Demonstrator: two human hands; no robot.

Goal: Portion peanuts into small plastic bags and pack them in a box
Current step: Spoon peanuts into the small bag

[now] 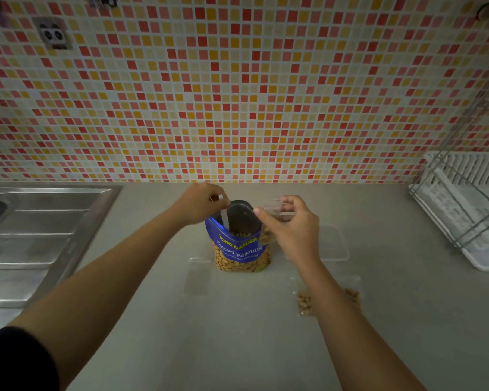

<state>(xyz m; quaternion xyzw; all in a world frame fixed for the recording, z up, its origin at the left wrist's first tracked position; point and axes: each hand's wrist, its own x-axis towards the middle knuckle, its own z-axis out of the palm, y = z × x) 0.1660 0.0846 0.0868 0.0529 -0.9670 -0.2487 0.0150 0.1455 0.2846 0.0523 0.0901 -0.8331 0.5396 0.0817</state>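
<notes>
Head: peanut pouch (242,251) between left hand (202,204) (spoon (224,220)), right hand (291,225) (bag (275,211)).

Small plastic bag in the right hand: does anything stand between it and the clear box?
Nothing visible does. The right hand holds the small plastic bag at the peanut pouch mouth; the clear box lies on the counter just right of that hand.

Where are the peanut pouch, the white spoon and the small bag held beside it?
peanut pouch (239,245): head view, on its blue front label.
white spoon (225,220): head view, on the handle inside the pouch mouth.
small bag (266,235): head view, on its lower end holding peanuts.
</notes>
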